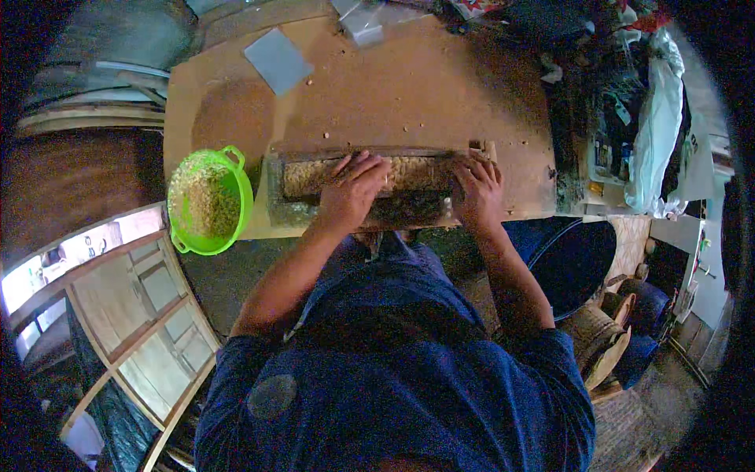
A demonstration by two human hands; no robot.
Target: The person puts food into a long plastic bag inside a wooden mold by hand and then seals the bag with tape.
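A long, narrow tray or mould (377,213) lies across the near edge of the table, with a strip of pale, lumpy grain or nut pieces (413,172) in it. My left hand (355,189) rests with bent fingers on the middle of that strip. At the strip's right end is my right hand (479,189), its fingers bent down over the tray's end; what lies under them is hidden. To the left, a bright green plastic colander or basket with handles (246,203) holds more of the loose pieces and stands tilted in view at the table's left edge.
The brown tabletop (365,100) bears scattered crumbs and a pale square sheet (277,61). Clear plastic bags (363,29) lie at its far edge. Plastic wrapping and containers (655,124) crowd the right side. Below them stands a large dark blue tub (575,265). A wooden frame (141,330) is at lower left.
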